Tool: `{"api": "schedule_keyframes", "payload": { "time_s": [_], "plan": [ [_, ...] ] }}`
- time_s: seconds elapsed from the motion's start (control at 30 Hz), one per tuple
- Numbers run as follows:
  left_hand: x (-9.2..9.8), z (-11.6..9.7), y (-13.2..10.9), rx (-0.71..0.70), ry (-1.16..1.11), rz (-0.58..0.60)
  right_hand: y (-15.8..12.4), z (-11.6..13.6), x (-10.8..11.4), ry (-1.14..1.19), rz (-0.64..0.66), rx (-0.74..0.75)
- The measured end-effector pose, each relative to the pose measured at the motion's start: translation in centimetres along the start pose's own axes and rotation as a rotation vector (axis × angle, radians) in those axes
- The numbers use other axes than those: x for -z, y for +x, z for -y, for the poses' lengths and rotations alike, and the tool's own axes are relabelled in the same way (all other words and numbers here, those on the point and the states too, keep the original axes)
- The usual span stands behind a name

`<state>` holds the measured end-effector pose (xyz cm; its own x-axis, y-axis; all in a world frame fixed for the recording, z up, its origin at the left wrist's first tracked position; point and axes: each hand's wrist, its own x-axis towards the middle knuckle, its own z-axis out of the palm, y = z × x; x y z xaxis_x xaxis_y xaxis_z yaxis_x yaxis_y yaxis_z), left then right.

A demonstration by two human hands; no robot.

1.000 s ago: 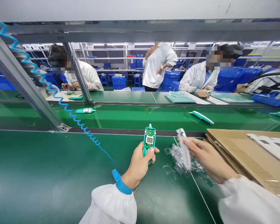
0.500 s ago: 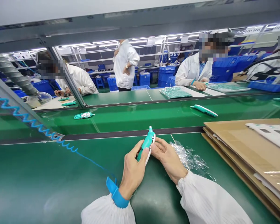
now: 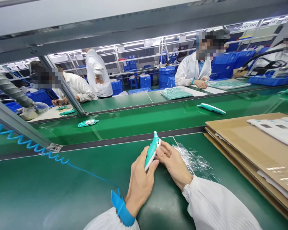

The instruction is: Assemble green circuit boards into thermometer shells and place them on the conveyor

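Observation:
A slim teal-and-white handheld device [image 3: 151, 152] with a narrow pale tip points up and away from me, above the bench. My left hand [image 3: 142, 179] is closed around its left side, the thumb near its lower end. The fingertips of my right hand [image 3: 174, 163] pinch its right side near the top, hiding part of the white half. A blue wrist strap [image 3: 123, 209] circles my left wrist. Crumpled clear plastic [image 3: 194, 161] lies on the green bench [image 3: 62, 191] just beyond my right hand.
Beyond the bench, a green belt [image 3: 134, 119] carries an open teal shell [image 3: 88, 122] and a closed device [image 3: 211, 108]. Stacked cardboard [image 3: 242, 137] fills the right side. A coiled blue cord [image 3: 33, 145] runs from my strap past a metal post. Co-workers in white coats are opposite.
The device has turned in my hands and shows more of its teal side. My left thumb has slid off its face towards the lower end. The view has tilted and shifted slightly.

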<state>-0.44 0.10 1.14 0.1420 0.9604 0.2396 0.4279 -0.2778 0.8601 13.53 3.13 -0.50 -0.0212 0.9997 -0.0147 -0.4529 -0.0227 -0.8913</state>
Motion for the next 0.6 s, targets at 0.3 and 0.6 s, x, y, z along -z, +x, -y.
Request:
{"api": "schedule_keyframes", "payload": {
  "time_s": [0.3,0.6],
  "plan": [
    [-1.0,0.7,-0.9,-0.082,0.197,-0.004,-0.1,1.0,0.1,0.176,0.011,-0.051],
    [-0.3,-0.3,-0.4,0.096,0.083,0.043,-0.2,0.7,0.4,0.161,0.067,-0.097]
  ]
}}
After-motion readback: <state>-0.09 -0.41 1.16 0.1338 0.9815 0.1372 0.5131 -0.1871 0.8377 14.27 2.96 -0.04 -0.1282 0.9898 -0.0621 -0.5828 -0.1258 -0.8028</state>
